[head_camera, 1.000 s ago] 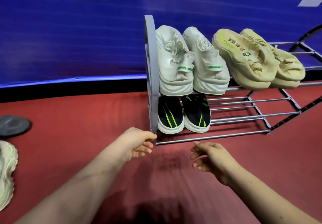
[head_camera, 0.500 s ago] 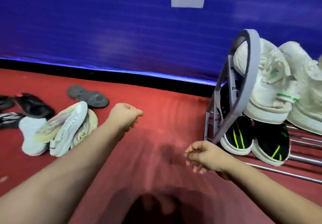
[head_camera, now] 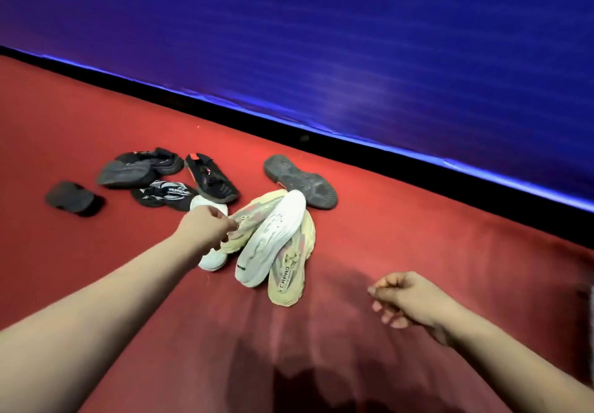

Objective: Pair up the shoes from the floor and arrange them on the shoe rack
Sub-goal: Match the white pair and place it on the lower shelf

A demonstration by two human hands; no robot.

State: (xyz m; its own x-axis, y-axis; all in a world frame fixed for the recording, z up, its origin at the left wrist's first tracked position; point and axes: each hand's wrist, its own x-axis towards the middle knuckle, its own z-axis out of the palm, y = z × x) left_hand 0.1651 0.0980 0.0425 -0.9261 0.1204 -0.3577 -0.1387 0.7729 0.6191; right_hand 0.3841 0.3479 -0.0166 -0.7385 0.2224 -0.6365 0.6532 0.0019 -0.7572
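left hand [head_camera: 205,227] pinches the cream sneaker [head_camera: 252,217] by its collar, right hand [head_camera: 409,300] loose and empty at 4 o'clock, yank it and the white-soled shoe [head_camera: 273,239] lying on top probably tumbles

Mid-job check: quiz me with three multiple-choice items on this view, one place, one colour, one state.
1. The left hand is at: A the cream sneaker; B a black shoe; C the grey sole.
2. The floor is: A green; B red; C grey.
3. The right hand: A holds a black shoe; B holds a cream sneaker; C holds nothing.
Answers: 1 A, curled fingers meet its upper; 2 B, red carpet throughout; 3 C, fingers loosely curled, nothing in them.
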